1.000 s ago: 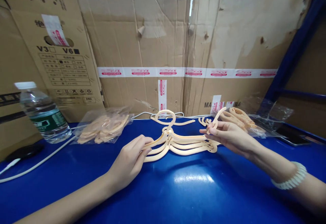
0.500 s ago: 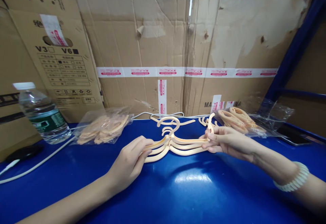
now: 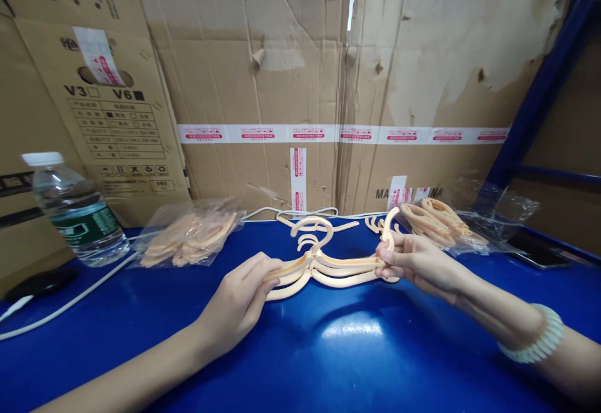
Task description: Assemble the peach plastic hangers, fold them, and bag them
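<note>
Near the middle of the blue table, a beige plastic hanger (image 3: 347, 263) with a curved hook is held between both my hands. My left hand (image 3: 246, 294) is closed round its left arm, thumb underneath. The fingers of my right hand (image 3: 410, 261) pinch its right end, where a small curved hook piece (image 3: 389, 228) stands up. Beneath it lie more beige hangers (image 3: 293, 288), their hooks showing behind; how many is hard to tell. My fingers hide both ends of the held hanger.
Bagged beige hanger parts (image 3: 190, 238) lie at left, and an opened bag of folded hangers (image 3: 441, 222) at right. A water bottle (image 3: 77, 213), a black mouse-like object (image 3: 44, 283), a white cable (image 3: 84, 300) and a phone (image 3: 539, 253) are around. Cardboard boxes (image 3: 263, 87) wall the back.
My right hand has shifted slightly, its fingers now closer together on the hanger's right end. The held hanger sits a little lower at that end. My left hand stays in place.
</note>
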The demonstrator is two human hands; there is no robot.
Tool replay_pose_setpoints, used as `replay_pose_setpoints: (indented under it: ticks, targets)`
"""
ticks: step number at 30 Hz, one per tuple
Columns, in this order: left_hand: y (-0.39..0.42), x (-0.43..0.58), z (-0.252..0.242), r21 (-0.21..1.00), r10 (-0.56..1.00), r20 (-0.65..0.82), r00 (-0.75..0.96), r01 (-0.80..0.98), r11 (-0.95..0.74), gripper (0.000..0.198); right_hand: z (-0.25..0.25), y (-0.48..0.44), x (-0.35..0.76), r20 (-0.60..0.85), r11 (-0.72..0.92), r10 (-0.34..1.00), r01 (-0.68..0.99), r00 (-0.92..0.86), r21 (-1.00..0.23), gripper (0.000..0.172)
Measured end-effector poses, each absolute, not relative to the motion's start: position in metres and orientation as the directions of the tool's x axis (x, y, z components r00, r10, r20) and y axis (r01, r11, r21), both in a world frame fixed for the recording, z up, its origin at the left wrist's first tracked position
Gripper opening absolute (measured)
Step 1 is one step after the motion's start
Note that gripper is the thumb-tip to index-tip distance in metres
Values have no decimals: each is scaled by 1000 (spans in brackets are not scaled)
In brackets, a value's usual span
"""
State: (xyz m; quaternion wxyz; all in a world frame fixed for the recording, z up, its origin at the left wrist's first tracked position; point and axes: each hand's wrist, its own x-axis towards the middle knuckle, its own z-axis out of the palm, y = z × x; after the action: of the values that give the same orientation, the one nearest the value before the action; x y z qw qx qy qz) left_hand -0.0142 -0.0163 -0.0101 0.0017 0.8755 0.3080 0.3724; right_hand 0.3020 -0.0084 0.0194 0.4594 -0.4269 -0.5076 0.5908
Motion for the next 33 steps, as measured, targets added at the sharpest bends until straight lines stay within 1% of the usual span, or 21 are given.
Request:
replay_pose_setpoints:
  ticks: [5,8,12,15,17,20,21,23,26,29,31,33]
  targets:
    - [-17,-13,-8,244,559,655,508,558,-793,23,16,-9,299,39,30,996,-106,-86,-994,40]
    - [-18,-13,-9,271,584,647,491,567,-778,24,15,-9,300,102,94,994,-152,-45,-984,36]
    - [-19,-14,-9,382,680,595,428,594,-708,21,17,-7,302,157,141,985,-180,-78,-974,30]
    - [-17,-16,-7,438,737,551,392,615,-655,20,22,-3,308,231,223,972,-161,-34,-961,28]
    - [-14,-19,-4,422,730,547,409,619,-663,18,25,2,316,277,277,961,-145,19,-950,26]
    - [-8,-26,3,315,674,572,467,633,-707,14,31,11,336,321,324,946,-93,42,-942,24]
    - [-7,-29,6,269,652,574,495,638,-721,13,33,14,343,330,332,943,-59,39,-942,24]
    - [-4,-32,13,189,624,532,572,639,-746,13,37,19,358,322,321,947,38,-1,-946,23]
    - [-4,-35,22,89,585,419,694,610,-787,16,42,22,373,259,287,956,253,-137,-924,23]
    - [-9,-34,29,21,549,306,778,570,-821,16,46,22,380,195,320,935,470,-295,-823,25]
    - [-13,-33,31,14,542,229,809,554,-833,14,46,22,380,125,357,909,585,-398,-728,27]
    - [-17,-32,31,19,541,161,826,545,-838,12,44,22,379,35,382,887,689,-461,-616,28]
